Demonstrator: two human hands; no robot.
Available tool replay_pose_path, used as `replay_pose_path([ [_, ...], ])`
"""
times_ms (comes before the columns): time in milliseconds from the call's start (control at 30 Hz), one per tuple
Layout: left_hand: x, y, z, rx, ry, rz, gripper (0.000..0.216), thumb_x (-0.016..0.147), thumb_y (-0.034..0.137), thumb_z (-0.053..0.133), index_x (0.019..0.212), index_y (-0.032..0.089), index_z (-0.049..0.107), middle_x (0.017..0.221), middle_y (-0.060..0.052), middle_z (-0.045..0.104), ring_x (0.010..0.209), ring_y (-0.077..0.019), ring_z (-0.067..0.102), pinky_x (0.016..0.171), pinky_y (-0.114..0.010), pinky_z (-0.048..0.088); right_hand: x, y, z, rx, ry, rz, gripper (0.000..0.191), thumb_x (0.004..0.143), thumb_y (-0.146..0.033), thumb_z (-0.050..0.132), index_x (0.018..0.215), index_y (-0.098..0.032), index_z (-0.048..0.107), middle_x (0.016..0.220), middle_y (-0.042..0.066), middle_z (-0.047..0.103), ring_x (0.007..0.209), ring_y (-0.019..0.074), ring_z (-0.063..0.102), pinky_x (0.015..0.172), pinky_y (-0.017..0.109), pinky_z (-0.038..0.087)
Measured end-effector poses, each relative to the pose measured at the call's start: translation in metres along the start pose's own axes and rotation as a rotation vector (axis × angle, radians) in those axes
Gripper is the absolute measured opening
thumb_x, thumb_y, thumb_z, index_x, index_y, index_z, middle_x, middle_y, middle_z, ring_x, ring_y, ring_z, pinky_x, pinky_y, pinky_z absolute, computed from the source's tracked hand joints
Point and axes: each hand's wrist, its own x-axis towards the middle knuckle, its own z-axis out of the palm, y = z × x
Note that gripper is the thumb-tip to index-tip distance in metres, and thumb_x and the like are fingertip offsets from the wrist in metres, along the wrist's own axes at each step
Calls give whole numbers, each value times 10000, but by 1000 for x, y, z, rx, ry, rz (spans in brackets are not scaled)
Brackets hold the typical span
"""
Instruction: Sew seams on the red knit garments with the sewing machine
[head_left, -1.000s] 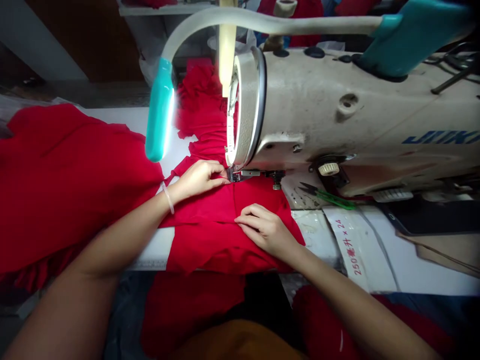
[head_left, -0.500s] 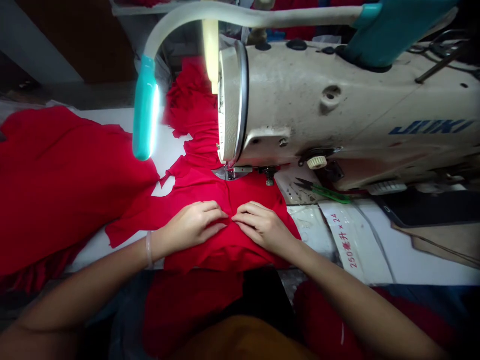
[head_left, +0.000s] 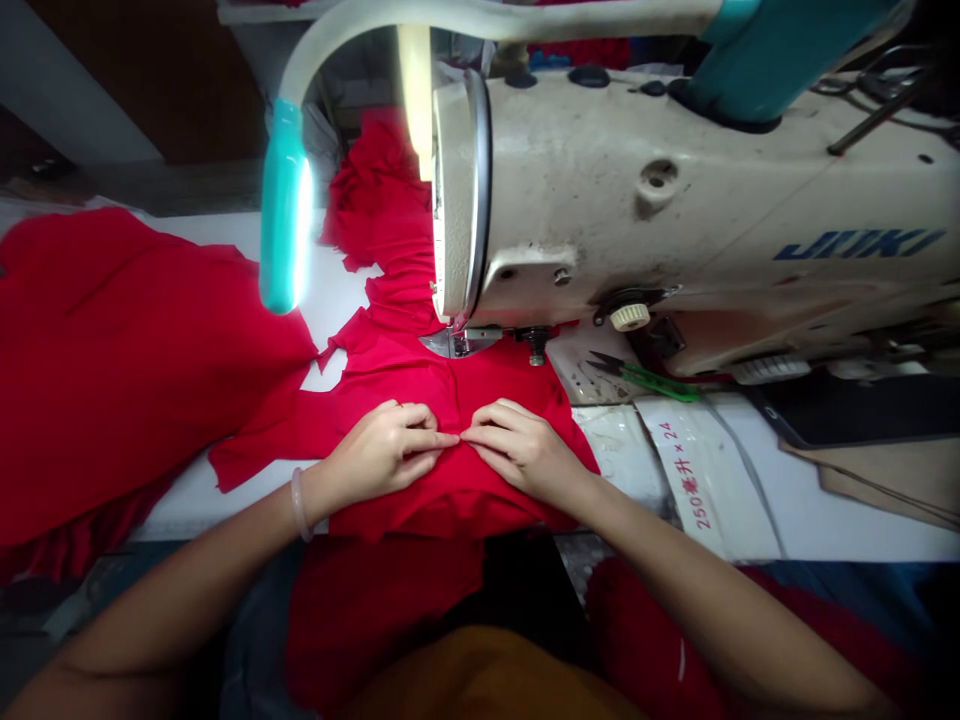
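Red fabric (head_left: 397, 385) lies under the presser foot (head_left: 459, 342) of a sewing machine (head_left: 585, 200) and hangs over the table's front edge. My left hand (head_left: 397, 445), a pale bangle (head_left: 300, 505) at its wrist, pinches the fabric with its fingers pressed together. From the other side my right hand (head_left: 517, 445) pinches the same cloth, also closed. The fingertips of both hands meet at a fold line just in front of the presser foot. What lies between the fingertips is mostly hidden.
A large pile of red cloth (head_left: 135, 370) covers the table at left. Above it hangs a lit turquoise lamp (head_left: 282, 220). Green-handled thread snips (head_left: 652, 380) lie right of the needle, near a black phone-like slab (head_left: 862, 408) and brown card (head_left: 885, 475).
My left index finger has stretched toward the right fingertips, so the hands now touch. The fabric stays in place; the whole view has shifted slightly.
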Motion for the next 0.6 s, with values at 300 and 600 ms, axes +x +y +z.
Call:
replay_pose_path([
  [300, -4, -4, 0, 147, -18, 131, 340, 977, 190, 479, 1255, 244, 669, 1326, -97, 663, 1271, -270, 551, 993, -448, 329, -14, -1, -5, -60, -55, -29, 225, 982, -193, 509, 1110, -167, 693, 1057, 110, 670, 981, 198, 607, 888, 373, 533],
  [600, 11, -22, -9, 150, -137, 27, 328, 943, 208, 503, 1169, 306, 720, 1593, -86, 378, 1506, -348, 275, 1150, -613, 179, 6, 5, -16, -396, -394, 288, 687, 917, -342, 463, 1531, -58, 348, 1621, 197, 247, 1487, 394, 249, 1138, 669, 280],
])
